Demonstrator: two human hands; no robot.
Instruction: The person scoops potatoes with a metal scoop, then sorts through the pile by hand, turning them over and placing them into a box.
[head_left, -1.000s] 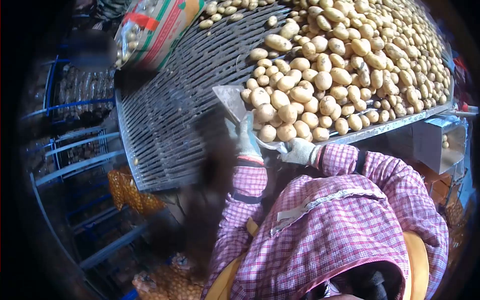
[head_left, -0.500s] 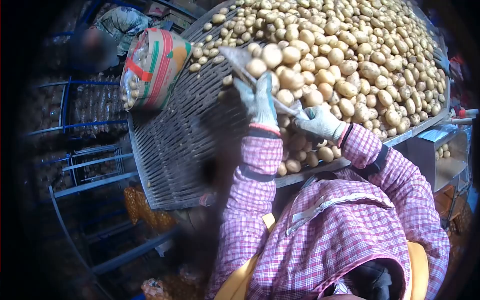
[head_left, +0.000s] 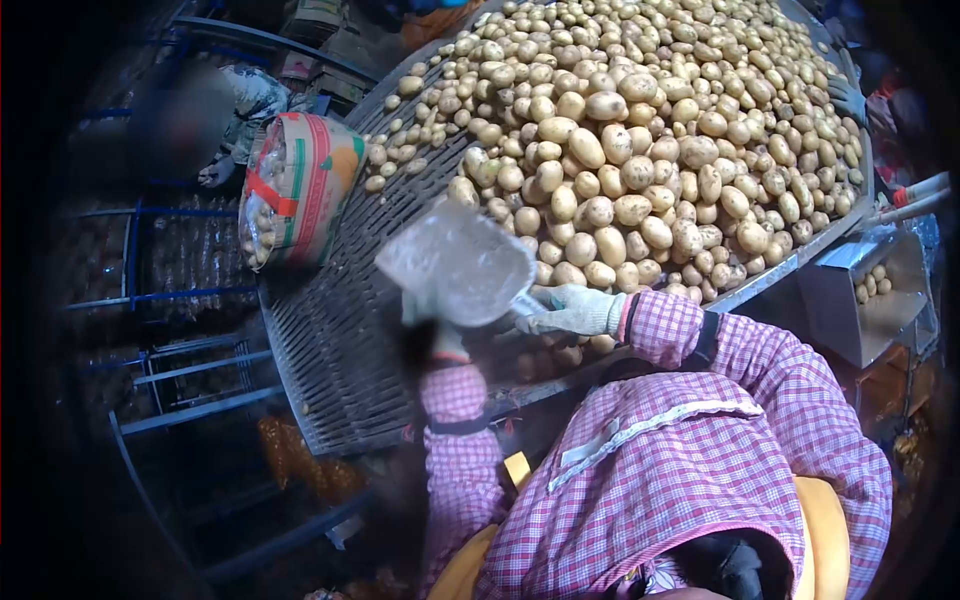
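My right hand (head_left: 578,311) is closed round the handle of a flat metal scoop (head_left: 460,262) above the near edge of the potato heap (head_left: 640,175). The scoop's pan is tilted, and no potatoes show on it. At the pan's lower left is my left hand (head_left: 428,322), blurred, its fingers hidden by the pan. Both hands wear pale gloves. Beneath the scoop lies the slatted sorting table (head_left: 340,330).
A printed bag (head_left: 315,190) holding potatoes stands at the table's left edge, with a person (head_left: 250,100) beyond it. Blue metal racks (head_left: 135,255) stand at the left. An open box (head_left: 865,310) with potatoes is at the right. Another gloved hand (head_left: 848,98) rests at the far right.
The scoop has moved left and down, and the potatoes that were on it are gone from it. My left hand has shifted down and left; my right hand has moved left with the handle.
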